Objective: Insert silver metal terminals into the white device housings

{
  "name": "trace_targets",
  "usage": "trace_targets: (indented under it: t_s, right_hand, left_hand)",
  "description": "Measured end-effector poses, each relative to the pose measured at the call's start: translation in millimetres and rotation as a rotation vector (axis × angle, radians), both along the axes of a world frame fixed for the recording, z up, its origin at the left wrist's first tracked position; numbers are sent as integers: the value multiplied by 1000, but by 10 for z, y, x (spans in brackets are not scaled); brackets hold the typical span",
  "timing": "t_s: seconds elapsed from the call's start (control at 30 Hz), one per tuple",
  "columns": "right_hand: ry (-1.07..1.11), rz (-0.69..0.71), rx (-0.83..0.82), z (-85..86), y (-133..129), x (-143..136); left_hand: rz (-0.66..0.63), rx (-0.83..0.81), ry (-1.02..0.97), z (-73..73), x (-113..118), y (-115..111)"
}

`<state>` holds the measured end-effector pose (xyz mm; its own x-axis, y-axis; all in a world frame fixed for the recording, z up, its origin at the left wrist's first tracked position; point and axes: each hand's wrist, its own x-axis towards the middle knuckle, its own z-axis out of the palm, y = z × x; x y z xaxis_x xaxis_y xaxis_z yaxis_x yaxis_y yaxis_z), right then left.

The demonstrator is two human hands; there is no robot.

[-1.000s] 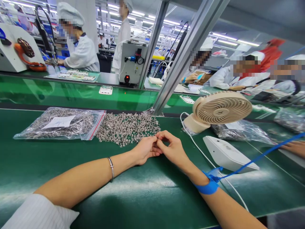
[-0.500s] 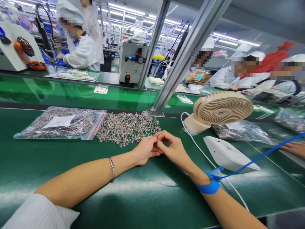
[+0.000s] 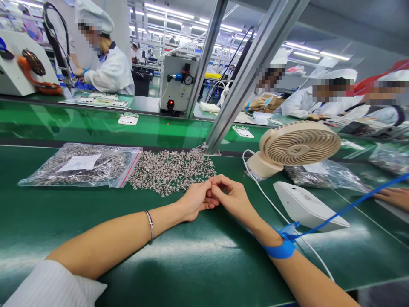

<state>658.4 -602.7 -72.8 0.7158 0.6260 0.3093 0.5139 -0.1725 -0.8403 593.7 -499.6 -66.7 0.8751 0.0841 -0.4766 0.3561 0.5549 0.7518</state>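
Note:
My left hand (image 3: 198, 200) and my right hand (image 3: 231, 197) meet at the fingertips above the green work surface (image 3: 179, 273). Both are closed in a pinch, and whatever is between the fingers is too small or hidden to make out. Just beyond my left hand lies a spread pile of small silvery metal parts (image 3: 169, 170). A clear zip bag (image 3: 92, 166) full of similar parts, with a white label, lies left of the pile. A blue strap (image 3: 279, 249) with a blue cord circles my right wrist.
A beige fan (image 3: 295, 149) with a white cable stands at the right, near a white wedge-shaped device (image 3: 308, 207) and another bag of parts (image 3: 322, 175). A metal post (image 3: 243, 85) rises behind the pile. White trays (image 3: 128, 119) lie on the green belt (image 3: 64, 123). People work beyond.
The white trays on the belt have shifted left. A standing person at the back left has moved left behind the seated one. My hands have barely moved.

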Motion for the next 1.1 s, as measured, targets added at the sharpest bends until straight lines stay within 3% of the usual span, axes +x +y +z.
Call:
trace_targets:
  t_s: [0.23,0.67,1.1]
  right_hand:
    - [18,53,-24,-2,11,-5]
    - [20,-5,-20,-26,8,-5]
    - [-364,27,-14,-22,-54,32]
  left_hand:
    - [-1,5,16,-11,14,0]
    - [-32,-18,-14,-44,13,19]
    - [-7,-45,19,-42,25,23]
